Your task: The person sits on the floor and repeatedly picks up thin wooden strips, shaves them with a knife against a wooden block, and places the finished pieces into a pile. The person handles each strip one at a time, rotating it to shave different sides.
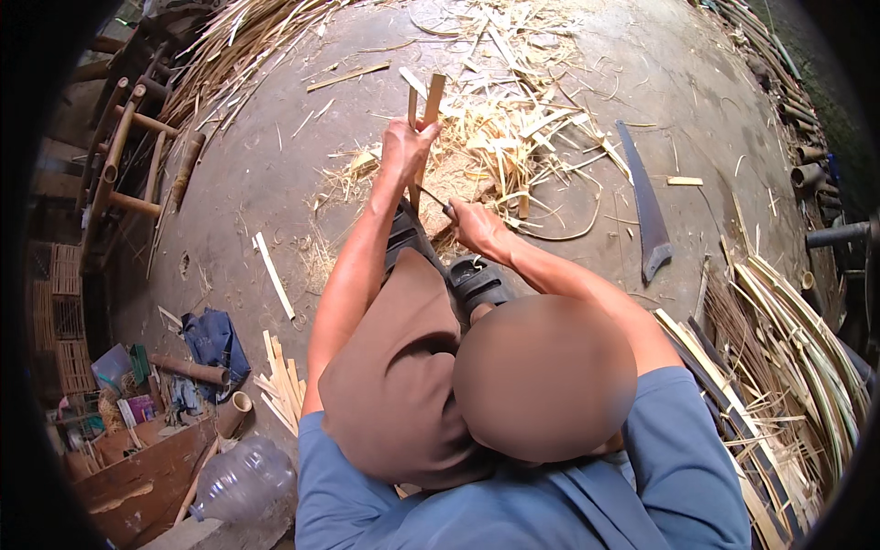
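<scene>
My left hand (409, 147) is closed around a bamboo slat (434, 94), whose upper end stands up past my fist as two prongs. Its lower part runs down toward a wooden block (454, 183) on the floor by my feet. In my right hand (480, 229) is the handle of a knife (433, 198); the thin dark blade points left and meets or passes close to the slat's lower end. Whether it touches cannot be made out. Pale shavings (509, 137) lie heaped just beyond both hands. A dark sandal (478, 282) shows below my right hand.
A handsaw (646, 211) lies on the floor to the right. Bundled bamboo strips (779, 339) fill the lower right, and more strips (238, 55) the far left. Cut slats (282, 380) lie left of my knee, near a clear plastic bottle (246, 478) and a bamboo frame (128, 151).
</scene>
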A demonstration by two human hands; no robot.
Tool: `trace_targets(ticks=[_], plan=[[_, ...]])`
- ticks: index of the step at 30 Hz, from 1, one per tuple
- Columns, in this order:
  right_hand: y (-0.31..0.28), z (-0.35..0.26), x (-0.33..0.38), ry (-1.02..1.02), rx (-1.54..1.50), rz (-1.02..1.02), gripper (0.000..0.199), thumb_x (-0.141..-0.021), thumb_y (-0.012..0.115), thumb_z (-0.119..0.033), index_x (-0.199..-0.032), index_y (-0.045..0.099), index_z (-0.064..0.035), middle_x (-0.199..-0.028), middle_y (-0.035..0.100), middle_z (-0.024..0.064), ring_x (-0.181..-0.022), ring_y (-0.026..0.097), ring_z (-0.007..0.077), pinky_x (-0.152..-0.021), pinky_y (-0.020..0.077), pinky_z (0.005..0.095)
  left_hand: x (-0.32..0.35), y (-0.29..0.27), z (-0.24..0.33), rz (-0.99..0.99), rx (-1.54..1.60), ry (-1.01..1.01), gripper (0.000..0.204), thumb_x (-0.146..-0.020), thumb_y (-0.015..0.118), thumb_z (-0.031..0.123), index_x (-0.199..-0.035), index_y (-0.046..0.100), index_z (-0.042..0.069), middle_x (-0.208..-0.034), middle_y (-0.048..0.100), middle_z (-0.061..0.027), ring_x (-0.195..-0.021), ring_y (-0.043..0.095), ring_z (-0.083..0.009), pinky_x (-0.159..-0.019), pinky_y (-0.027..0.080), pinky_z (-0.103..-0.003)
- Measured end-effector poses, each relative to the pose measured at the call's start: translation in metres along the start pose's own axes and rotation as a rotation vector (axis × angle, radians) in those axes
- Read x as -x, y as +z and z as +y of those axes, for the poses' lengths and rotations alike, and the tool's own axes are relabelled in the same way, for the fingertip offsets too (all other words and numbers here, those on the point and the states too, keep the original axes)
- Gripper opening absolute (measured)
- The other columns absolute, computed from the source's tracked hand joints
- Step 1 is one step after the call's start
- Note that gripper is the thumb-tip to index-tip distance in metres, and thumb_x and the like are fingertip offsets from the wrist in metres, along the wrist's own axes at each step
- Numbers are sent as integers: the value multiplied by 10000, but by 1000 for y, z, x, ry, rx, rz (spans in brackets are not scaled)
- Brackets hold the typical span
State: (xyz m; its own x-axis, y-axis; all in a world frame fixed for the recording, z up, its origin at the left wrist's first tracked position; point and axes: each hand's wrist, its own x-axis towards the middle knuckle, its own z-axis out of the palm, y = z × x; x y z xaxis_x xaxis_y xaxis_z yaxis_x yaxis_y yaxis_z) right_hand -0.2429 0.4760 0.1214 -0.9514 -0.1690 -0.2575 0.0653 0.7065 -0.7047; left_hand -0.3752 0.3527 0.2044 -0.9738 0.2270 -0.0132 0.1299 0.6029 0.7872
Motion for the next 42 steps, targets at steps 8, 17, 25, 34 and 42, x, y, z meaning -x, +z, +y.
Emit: trace_targets(ticks=[8,17,25,34,42], plan=[[23,24,2,82,-194,-186,207,-829,570,-77,-1034,565,-42,-894,681,250,-859,679,439,-751,513,522,3,10,-3,21,45,63,314,-894,709,320,-787,707,25,-578,593,-36,-470,519,-104,-416,407,-288],[46,36,9,-98,-110,-47,213,-819,557,-80,-1019,610,-28,-927,670,281,-911,662,450,-756,507,522,34,-6,-1,178,96,92,333,-870,747,395,-814,706,69,-627,610,1,-540,561,-110,-487,460,-285],[37,27,-6,-311,58,46,136,-942,508,-142,-1025,560,-47,-814,653,264,-769,643,476,-620,498,540,52,-40,-24,482,98,-15,372,-869,761,406,-829,720,38,-671,637,-4,-610,556,-105,-554,443,-295],[22,61,-28,-217,641,16,192,-976,460,-128,-1153,534,-130,-692,623,109,-650,690,235,-496,526,410,50,-36,-25,484,203,15,365,-878,757,387,-867,708,26,-716,643,-14,-662,542,-105,-593,448,-299],[39,102,47,-196,111,-138,174,-902,564,-198,-912,547,-25,-750,628,246,-725,623,462,-650,494,526,102,-122,-99,306,644,-51,336,-907,706,288,-1146,662,56,-975,658,-26,-960,586,-140,-883,472,-323]])
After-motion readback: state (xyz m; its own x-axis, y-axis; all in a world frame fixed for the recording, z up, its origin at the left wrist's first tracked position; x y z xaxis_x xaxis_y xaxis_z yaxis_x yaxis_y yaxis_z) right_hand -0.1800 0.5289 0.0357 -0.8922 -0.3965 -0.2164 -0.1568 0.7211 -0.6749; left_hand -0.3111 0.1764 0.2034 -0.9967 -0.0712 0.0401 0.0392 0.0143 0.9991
